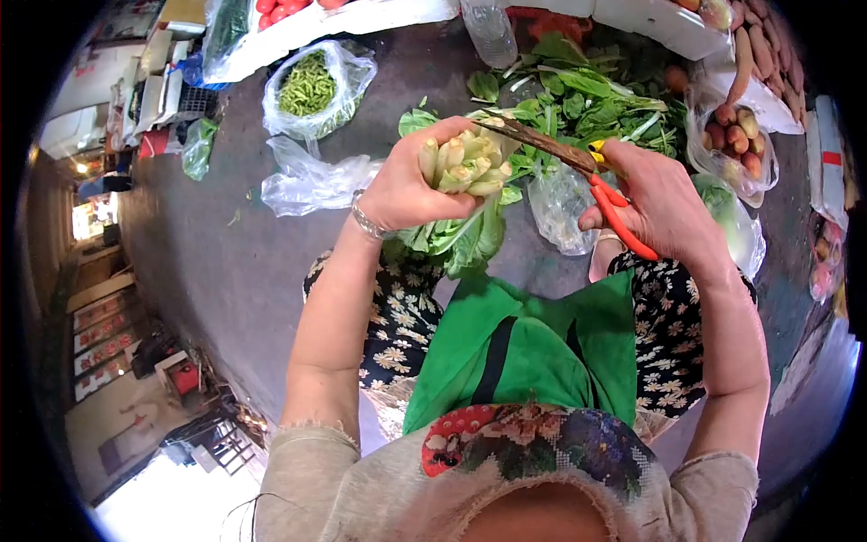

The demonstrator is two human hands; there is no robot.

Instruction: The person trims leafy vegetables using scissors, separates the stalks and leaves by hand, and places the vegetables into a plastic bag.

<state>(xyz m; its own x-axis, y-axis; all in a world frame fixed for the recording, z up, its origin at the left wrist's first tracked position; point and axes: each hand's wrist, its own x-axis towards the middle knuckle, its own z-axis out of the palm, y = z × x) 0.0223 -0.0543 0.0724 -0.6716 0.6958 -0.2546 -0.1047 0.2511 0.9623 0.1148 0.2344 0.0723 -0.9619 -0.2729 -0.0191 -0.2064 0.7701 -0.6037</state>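
A bunch of leafy greens (465, 163) is gripped in my left hand (417, 179), its pale cut stem ends facing up and its leaves hanging below toward my lap. My right hand (664, 200) holds scissors (623, 217) with orange-red handles and a yellow part near the pivot. Their dark, stained blades point left and reach over the top of the stem ends. Whether the blades touch the stems I cannot tell. Beneath the scissors lies a clear plastic bag (562, 210) on the floor. A green apron (528, 348) covers my lap.
A pile of loose greens (614, 104) lies ahead, beside a clear bottle (489, 34). Green peppers fill a bag (348, 86) at front left, with an empty-looking plastic bag (316, 181) nearer. At right are a bag of reddish produce (736, 144) and sweet potatoes (763, 50).
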